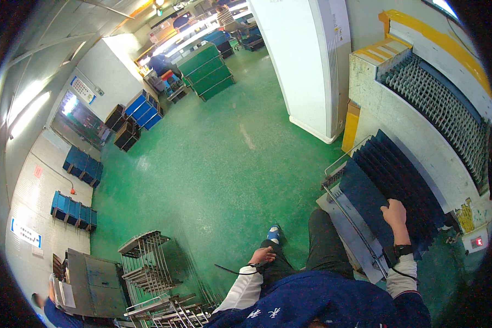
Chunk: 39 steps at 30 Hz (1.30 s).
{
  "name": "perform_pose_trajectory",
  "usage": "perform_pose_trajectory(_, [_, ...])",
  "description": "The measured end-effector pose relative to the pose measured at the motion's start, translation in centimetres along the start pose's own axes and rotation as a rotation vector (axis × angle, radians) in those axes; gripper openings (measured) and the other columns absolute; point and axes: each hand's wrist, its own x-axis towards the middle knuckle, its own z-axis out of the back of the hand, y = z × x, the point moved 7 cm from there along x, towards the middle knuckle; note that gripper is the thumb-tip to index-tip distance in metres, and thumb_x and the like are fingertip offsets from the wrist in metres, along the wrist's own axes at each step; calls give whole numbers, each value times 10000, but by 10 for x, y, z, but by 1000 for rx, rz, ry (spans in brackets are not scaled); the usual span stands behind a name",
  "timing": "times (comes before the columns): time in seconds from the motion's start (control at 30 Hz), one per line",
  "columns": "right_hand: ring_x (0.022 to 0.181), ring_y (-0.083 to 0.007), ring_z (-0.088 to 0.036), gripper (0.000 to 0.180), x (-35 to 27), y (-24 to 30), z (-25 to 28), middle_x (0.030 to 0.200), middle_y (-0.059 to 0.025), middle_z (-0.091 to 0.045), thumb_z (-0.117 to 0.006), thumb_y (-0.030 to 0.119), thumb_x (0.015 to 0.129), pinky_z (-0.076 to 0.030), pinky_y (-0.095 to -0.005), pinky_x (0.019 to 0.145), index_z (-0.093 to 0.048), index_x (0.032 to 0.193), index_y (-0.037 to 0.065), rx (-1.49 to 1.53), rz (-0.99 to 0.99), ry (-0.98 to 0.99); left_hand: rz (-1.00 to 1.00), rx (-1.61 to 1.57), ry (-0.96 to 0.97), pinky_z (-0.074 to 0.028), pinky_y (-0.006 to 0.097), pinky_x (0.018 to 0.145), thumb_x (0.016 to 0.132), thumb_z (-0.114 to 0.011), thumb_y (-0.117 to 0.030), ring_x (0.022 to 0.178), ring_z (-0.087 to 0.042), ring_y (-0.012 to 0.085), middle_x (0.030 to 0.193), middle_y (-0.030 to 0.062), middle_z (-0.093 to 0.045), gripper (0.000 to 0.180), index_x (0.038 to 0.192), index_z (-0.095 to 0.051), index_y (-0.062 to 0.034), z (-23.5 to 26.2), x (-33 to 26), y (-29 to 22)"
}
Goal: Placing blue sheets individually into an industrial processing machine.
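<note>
My right hand (pixel 394 212) is closed at the edge of a dark blue sheet (pixel 361 188), fingers curled over it. Behind that sheet hang several more dark blue sheets (pixel 402 175), fanned close together like a curtain. They sit over a metal-framed cart (pixel 351 218) with a pale panel, to the right of my legs. My left hand (pixel 263 255) hangs near my left thigh, its fingers loosely curled, with nothing visible in them. A black cord trails from the left wrist, and a dark band circles the right one.
A white machine with a slatted opening (pixel 437 109) stands at right, beside a tall white cabinet (pixel 306 65). Metal racks (pixel 147 262) and a grey cabinet (pixel 95 279) stand lower left. Blue crates (pixel 74 210) line the left wall; green crates (pixel 206 71) and seated people are farther back.
</note>
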Motion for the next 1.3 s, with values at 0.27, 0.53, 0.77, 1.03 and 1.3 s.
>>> perform_pose_trajectory(0.27, [834,-324,-547,330,-2,3,4,886,-186,-570,-616,211,671,-437,-380,727,-570,926,7,-13,13,-18,11,-9,-22,-466,296,553,799,-516,-268,667,-561,245,885,210,-555,359,1016,-442,8,0,-1,1])
perform_pose_trajectory(0.53, [860,-319,-538,329,-3,2,0,914,-187,-562,-607,213,669,-429,-378,742,-571,929,14,-30,5,12,-7,22,-7,-464,300,575,797,-510,-278,676,-560,249,874,200,-556,362,1012,-444,6,-3,-4,-1])
perform_pose_trajectory(0.77, [889,-311,-527,353,-3,0,-9,936,-178,-558,-607,217,666,-419,-375,771,-564,955,19,-50,30,58,-21,-23,25,-459,303,595,804,-493,-275,703,-556,250,884,194,-555,358,1018,-437,8,-4,-3,-1])
perform_pose_trajectory(1.03, [863,-326,-529,342,2,3,13,887,-198,-562,-622,192,622,-411,-376,759,-576,897,-7,-53,149,-115,-20,-42,46,-471,298,601,820,-474,-270,690,-566,237,890,188,-564,348,1054,-418,-18,-4,-8,-4])
perform_pose_trajectory(1.3, [848,-342,-528,362,-6,15,81,861,-221,-559,-639,192,578,-414,-380,736,-578,847,-42,38,100,-84,-30,-41,54,-463,330,619,818,-466,-263,734,-555,279,916,228,-542,366,1046,-417,19,3,-1,-3])
